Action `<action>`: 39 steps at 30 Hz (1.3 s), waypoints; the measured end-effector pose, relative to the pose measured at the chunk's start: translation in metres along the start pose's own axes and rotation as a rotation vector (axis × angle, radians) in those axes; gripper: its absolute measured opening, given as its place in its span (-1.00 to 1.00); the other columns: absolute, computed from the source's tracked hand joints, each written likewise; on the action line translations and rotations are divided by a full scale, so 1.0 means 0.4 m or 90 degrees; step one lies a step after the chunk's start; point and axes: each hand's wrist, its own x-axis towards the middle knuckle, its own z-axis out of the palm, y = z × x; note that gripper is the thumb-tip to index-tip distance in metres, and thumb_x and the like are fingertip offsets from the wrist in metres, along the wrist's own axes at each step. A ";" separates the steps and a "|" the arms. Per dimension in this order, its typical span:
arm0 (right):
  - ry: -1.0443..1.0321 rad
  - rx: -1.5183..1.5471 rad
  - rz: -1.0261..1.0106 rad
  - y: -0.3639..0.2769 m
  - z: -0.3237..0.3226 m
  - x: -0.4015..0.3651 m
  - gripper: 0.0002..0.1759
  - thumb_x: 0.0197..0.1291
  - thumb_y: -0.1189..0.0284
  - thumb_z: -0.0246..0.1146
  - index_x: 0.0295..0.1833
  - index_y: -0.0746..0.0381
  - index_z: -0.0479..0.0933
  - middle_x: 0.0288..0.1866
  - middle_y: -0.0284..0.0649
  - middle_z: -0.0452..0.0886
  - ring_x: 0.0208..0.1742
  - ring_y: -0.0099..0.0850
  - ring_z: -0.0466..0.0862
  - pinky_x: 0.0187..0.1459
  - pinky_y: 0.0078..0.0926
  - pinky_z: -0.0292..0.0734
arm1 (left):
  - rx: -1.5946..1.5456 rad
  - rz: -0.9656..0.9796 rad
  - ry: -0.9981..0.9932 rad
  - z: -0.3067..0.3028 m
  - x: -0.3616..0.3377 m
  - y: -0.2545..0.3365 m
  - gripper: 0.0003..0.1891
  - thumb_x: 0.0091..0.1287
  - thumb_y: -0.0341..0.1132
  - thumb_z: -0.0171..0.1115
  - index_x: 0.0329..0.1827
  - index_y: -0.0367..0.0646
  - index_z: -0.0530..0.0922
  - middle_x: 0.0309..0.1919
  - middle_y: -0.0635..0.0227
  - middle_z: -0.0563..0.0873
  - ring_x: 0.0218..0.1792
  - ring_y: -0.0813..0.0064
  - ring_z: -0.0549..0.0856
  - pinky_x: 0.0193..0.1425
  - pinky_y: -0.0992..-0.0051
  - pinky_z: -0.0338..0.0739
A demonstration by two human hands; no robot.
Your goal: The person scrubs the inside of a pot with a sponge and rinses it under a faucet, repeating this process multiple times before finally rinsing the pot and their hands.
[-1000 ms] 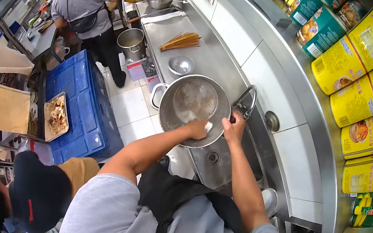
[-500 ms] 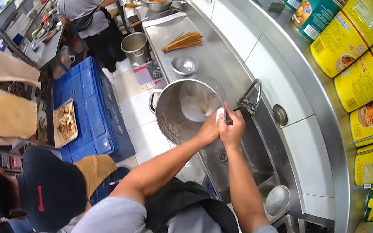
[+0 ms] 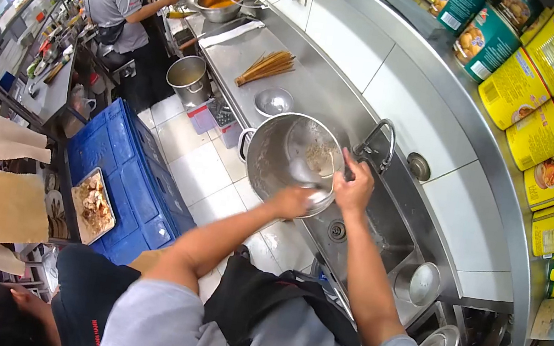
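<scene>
Fingers of the right hand curl closed about the pot's handle; the left hand is at the near rim

Both hands are busy with one large metal pot, tilted so that its mouth faces the person. It is at the sink end of the steel table, overlapping the aisle-side edge in this view, and pale residue streaks its inside. The right hand grips the handle nearer the faucet; the opposite handle, on the aisle side, is free. The left hand reaches over the near rim, blurred, so how far its fingers are bent, and whether they hold anything, cannot be told.

Just beyond the pot, near the same edge, is a small metal bowl. Past it lies a fanned bundle of thin wooden sticks, then a white cloth towards the far end, where a basin of orange food stands.

Right of the pot is the sink. Across the aisle, a tray of food pieces rests on a blue container. Farther off, a co-worker in grey stretches an arm towards the cookware.
</scene>
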 end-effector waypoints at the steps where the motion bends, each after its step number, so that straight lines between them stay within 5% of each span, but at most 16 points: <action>1: -0.023 0.005 0.010 -0.016 -0.008 -0.001 -0.42 -0.12 0.50 0.39 0.15 0.02 0.71 -0.29 -0.15 0.63 -0.28 -0.17 0.66 -0.17 -0.26 0.60 | 0.332 -0.068 -0.168 -0.140 -0.056 0.035 -0.45 0.34 -0.12 0.17 0.44 0.15 0.48 0.34 0.01 0.54 0.37 0.16 0.53 0.55 -0.12 0.10; 2: -0.025 0.005 0.015 -0.036 0.002 -0.012 -0.42 -0.12 0.50 0.39 0.15 0.02 0.71 -0.29 -0.15 0.63 -0.28 -0.17 0.66 -0.17 -0.26 0.60 | 0.504 -0.025 -0.095 -0.113 -0.026 -0.099 -0.46 0.34 -0.07 0.18 0.42 0.19 0.50 0.36 0.02 0.52 0.41 0.17 0.49 0.54 -0.29 -0.10; 4: -0.008 0.003 -0.015 -0.073 0.022 -0.034 -0.40 -0.14 0.49 0.40 0.16 0.01 0.70 -0.29 -0.16 0.62 -0.28 -0.17 0.66 -0.17 -0.26 0.60 | 0.533 -0.050 -0.029 -0.125 -0.033 -0.079 -0.45 0.31 -0.09 0.18 0.41 0.16 0.52 0.34 0.02 0.53 0.38 0.13 0.52 0.55 -0.13 0.10; 7: -0.010 -0.022 -0.028 -0.089 0.036 -0.045 -0.38 -0.18 0.46 0.42 0.17 0.00 0.70 -0.30 -0.18 0.60 -0.29 -0.17 0.65 -0.18 -0.25 0.60 | 0.150 -0.201 -0.036 -0.024 0.022 -0.025 -0.51 0.32 -0.13 0.15 0.34 0.13 0.59 0.37 0.00 0.50 0.34 0.09 0.56 0.49 0.07 0.31; 12: 0.016 -0.034 0.026 -0.040 0.009 -0.015 -0.40 -0.16 0.46 0.41 0.15 0.01 0.71 -0.30 -0.16 0.60 -0.28 -0.14 0.66 -0.16 -0.24 0.62 | 0.094 -0.008 -0.139 -0.111 -0.048 -0.026 -0.59 0.42 -0.18 0.01 0.26 0.05 0.65 0.40 0.04 0.49 0.34 0.06 0.55 0.45 0.11 0.38; 14: 0.011 -0.017 0.022 -0.061 0.016 -0.022 -0.42 -0.14 0.44 0.40 0.14 0.01 0.71 -0.30 -0.15 0.59 -0.25 -0.11 0.67 -0.14 -0.21 0.62 | 0.615 0.077 0.062 -0.148 -0.021 -0.169 -0.56 0.34 -0.08 0.07 0.27 0.26 0.64 0.31 0.02 0.57 0.32 0.00 0.55 0.52 -0.06 0.21; 15: 0.010 -0.023 0.020 -0.088 0.027 -0.032 -0.42 -0.14 0.43 0.40 0.14 0.00 0.71 -0.30 -0.15 0.59 -0.25 -0.10 0.67 -0.14 -0.20 0.62 | 0.624 0.078 0.062 -0.125 -0.017 -0.174 -0.56 0.34 -0.08 0.07 0.27 0.26 0.64 0.31 0.02 0.57 0.32 0.00 0.55 0.52 -0.06 0.21; 18: 0.013 -0.021 0.005 -0.101 0.045 -0.022 -0.42 -0.15 0.39 0.42 0.14 -0.06 0.71 -0.28 -0.16 0.59 -0.23 -0.08 0.68 -0.13 -0.16 0.62 | 0.305 -0.157 -0.039 -0.043 0.027 -0.008 -0.46 0.44 0.00 -0.12 0.32 -0.04 0.59 0.40 0.08 0.51 0.40 0.04 0.49 0.46 0.00 0.32; 20: -0.023 -0.070 -0.018 -0.101 0.037 -0.032 -0.40 -0.16 0.37 0.43 0.16 -0.10 0.70 -0.27 -0.16 0.57 -0.22 -0.08 0.68 -0.14 -0.14 0.62 | -0.216 -0.067 0.185 0.180 0.174 -0.137 -0.45 0.45 0.00 -0.10 0.33 -0.11 0.56 0.30 0.00 0.59 0.31 -0.06 0.56 0.46 0.09 0.34; 22: -0.018 -0.071 -0.016 -0.073 0.038 -0.027 -0.37 -0.16 0.35 0.44 0.18 -0.14 0.68 -0.26 -0.17 0.55 -0.23 -0.07 0.68 -0.16 -0.11 0.62 | -0.630 -0.100 0.118 0.089 0.129 0.003 -0.43 0.45 0.00 -0.08 0.35 -0.17 0.53 0.21 -0.05 0.65 0.23 -0.17 0.59 0.45 0.17 0.35; 26: 0.052 -0.047 0.021 -0.025 0.032 -0.018 -0.38 -0.13 0.33 0.44 0.18 -0.19 0.68 -0.24 -0.20 0.55 -0.23 -0.07 0.67 -0.16 -0.08 0.61 | 0.498 0.038 -0.051 -0.128 -0.055 -0.100 -0.52 0.33 0.06 0.15 0.34 0.47 0.56 0.45 0.19 0.45 0.47 0.20 0.39 0.59 -0.11 0.03; 27: 0.031 -0.041 0.024 -0.046 0.030 -0.032 -0.38 -0.14 0.33 0.44 0.18 -0.19 0.68 -0.24 -0.20 0.55 -0.22 -0.07 0.67 -0.16 -0.08 0.61 | 0.607 -0.006 -0.058 -0.186 -0.046 -0.104 -0.49 0.30 -0.06 0.15 0.37 0.41 0.54 0.41 0.14 0.47 0.53 0.25 0.29 0.59 -0.14 -0.01; 30: 0.008 -0.028 0.032 -0.071 0.040 -0.036 -0.38 -0.15 0.32 0.44 0.18 -0.19 0.68 -0.25 -0.19 0.54 -0.20 -0.06 0.68 -0.15 -0.07 0.62 | 0.582 -0.138 0.025 -0.043 0.028 -0.153 -0.50 0.30 0.11 0.17 0.33 0.42 0.58 0.38 0.10 0.50 0.47 0.19 0.39 0.59 -0.16 -0.04; 31: -0.003 -0.033 0.014 -0.067 0.044 -0.031 -0.38 -0.15 0.32 0.44 0.18 -0.19 0.68 -0.26 -0.19 0.54 -0.20 -0.06 0.68 -0.14 -0.07 0.61 | 0.330 -0.210 -0.058 -0.042 0.024 -0.004 -0.52 0.40 0.02 0.08 0.35 0.17 0.58 0.37 0.08 0.50 0.45 0.11 0.41 0.57 -0.06 0.09; 33: -0.019 -0.038 -0.009 -0.062 0.040 -0.021 -0.39 -0.15 0.32 0.44 0.17 -0.19 0.68 -0.26 -0.18 0.54 -0.19 -0.05 0.68 -0.13 -0.06 0.61 | -0.513 -0.105 0.162 0.149 0.137 -0.049 -0.47 0.45 0.01 0.03 0.40 -0.02 0.49 0.36 0.07 0.51 0.39 -0.05 0.45 0.51 0.06 0.25; 39: -0.040 -0.067 -0.004 -0.009 0.013 0.049 -0.40 -0.12 0.31 0.43 0.18 -0.17 0.68 -0.23 -0.12 0.58 -0.16 -0.04 0.68 -0.09 -0.10 0.62 | -0.082 0.152 0.090 -0.039 -0.095 -0.035 -0.41 0.41 0.09 0.10 0.44 0.04 0.43 0.30 -0.21 0.46 0.20 -0.20 0.56 0.38 0.06 0.38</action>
